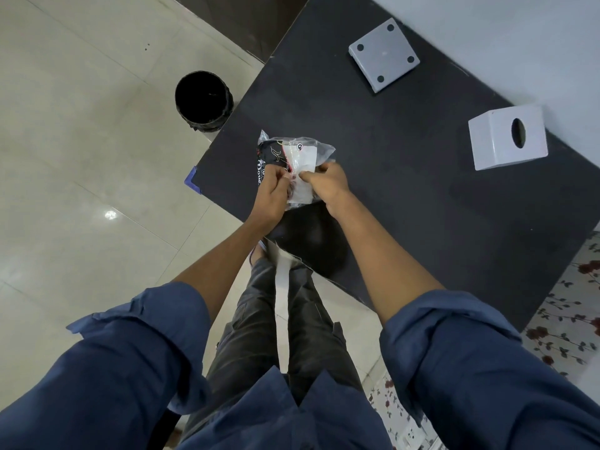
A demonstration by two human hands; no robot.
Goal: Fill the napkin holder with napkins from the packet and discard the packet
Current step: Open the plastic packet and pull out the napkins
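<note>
A plastic napkin packet [300, 154], partly black-printed and partly clear with white napkins showing, sits at the near left part of the black table [406, 196]. My left hand [274, 196] and my right hand [326, 183] both pinch the packet's near end, thumbs close together. The white napkin holder cover [506, 138], a cube with an oval slot, stands at the right of the table. Its flat white base plate [383, 53] with four dark feet lies upside down at the far side.
A black round waste bin [204, 100] stands on the pale tiled floor just left of the table. A floral-patterned surface [571, 319] is at the right, below the table edge. My legs stand at the table's near corner.
</note>
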